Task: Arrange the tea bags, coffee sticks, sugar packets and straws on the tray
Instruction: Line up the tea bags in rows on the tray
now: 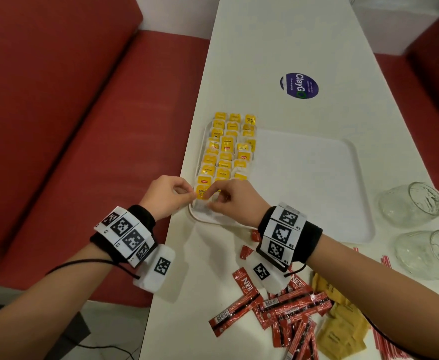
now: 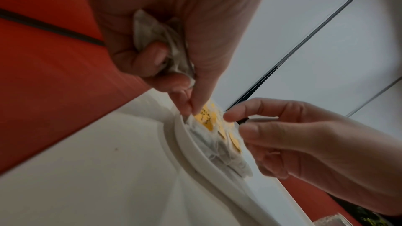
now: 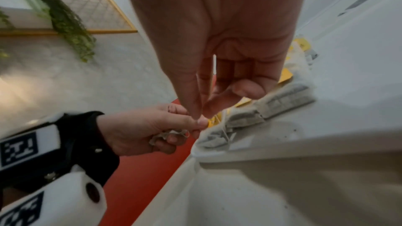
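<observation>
Yellow-tagged tea bags (image 1: 226, 149) lie in three columns along the left side of the white tray (image 1: 317, 178). Both hands meet at the tray's near left corner. My left hand (image 1: 187, 194) keeps a crumpled tea bag (image 2: 156, 35) under its curled fingers, while its thumb and forefinger pinch the nearest tea bag (image 2: 206, 118) at the tray rim (image 2: 191, 154). My right hand (image 1: 209, 197) pinches the same bag's tag end with thumb and forefinger (image 3: 201, 116). Red coffee sticks (image 1: 285, 307), tan sugar packets (image 1: 343, 326) and red-white straws (image 1: 387, 341) lie loose near the table's front.
Two glass jars (image 1: 415, 203) (image 1: 431, 253) lie on their sides to the right of the tray. A round purple sticker (image 1: 299, 85) is on the table beyond it. A red bench (image 1: 83, 126) runs along the table's left edge.
</observation>
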Tool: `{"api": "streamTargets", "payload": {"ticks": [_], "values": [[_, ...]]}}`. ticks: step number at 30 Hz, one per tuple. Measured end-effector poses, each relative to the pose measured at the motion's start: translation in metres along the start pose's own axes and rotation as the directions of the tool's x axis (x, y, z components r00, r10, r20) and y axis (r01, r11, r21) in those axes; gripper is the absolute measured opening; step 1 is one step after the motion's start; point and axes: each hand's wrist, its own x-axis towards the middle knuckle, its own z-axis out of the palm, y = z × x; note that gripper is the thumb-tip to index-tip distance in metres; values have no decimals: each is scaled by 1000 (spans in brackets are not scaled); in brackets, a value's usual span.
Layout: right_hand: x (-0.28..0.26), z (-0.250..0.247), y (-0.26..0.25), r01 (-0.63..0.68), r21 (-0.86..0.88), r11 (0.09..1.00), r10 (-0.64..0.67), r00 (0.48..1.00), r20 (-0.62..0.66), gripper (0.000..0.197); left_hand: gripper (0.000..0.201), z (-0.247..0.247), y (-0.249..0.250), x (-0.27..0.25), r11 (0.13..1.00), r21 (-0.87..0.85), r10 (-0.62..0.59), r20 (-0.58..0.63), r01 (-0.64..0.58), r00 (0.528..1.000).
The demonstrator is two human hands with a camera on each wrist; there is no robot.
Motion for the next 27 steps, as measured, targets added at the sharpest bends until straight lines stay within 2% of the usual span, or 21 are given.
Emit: {"api": "streamTargets", "payload": {"ticks": [3, 6, 8, 10, 12, 14, 16, 18, 21, 24, 27], "values": [[-1, 6, 2, 7, -82, 997, -1, 998, 67, 21, 14, -1, 1, -1, 999, 40, -7, -32, 8, 999], [-1, 7, 3, 8, -125, 992, 4, 995, 99, 23, 27, -4, 5, -5, 995, 94, -10, -124, 22, 992], [-3, 5, 1, 4, -110, 994, 7, 995, 95, 23, 35, -6, 9, -8, 999, 16, -30, -148, 33, 988], [-6, 0, -3, -2, -45, 999, 5, 998, 68, 20, 41, -4, 17, -14, 977, -191, -115, -97, 95, 989], [-13, -6, -7, -4, 29, 1000, 3, 999, 36, 16, 49, 1, 31, -21, 872, -447, -203, 43, 201, 978], [-23, -12, -9, -10, 123, 992, 13, 1000, -19, 13, 58, 6, 45, -28, 666, -679, -211, 226, 309, 951], [-34, -18, -9, -24, 215, 976, 48, 993, -108, 16, 64, 10, 57, -36, 475, -797, -156, 342, 374, 927], [-47, -25, -10, -11, 291, 957, 67, 981, -182, 17, 69, 14, 66, -43, 401, -820, -119, 396, 408, 911], [-67, -36, -12, 86, 303, 949, -27, 981, -191, 19, 76, 22, 75, -51, 395, -809, -69, 445, 434, 893], [-77, -40, -8, 112, 160, 981, -83, 980, -179, 27, 77, 28, 79, -56, 424, -786, -34, 482, 449, 875], [-79, -40, -4, 129, 43, 991, -120, 980, -157, 24, 81, 33, 80, -62, 454, -752, -3, 536, 478, 844]]}}
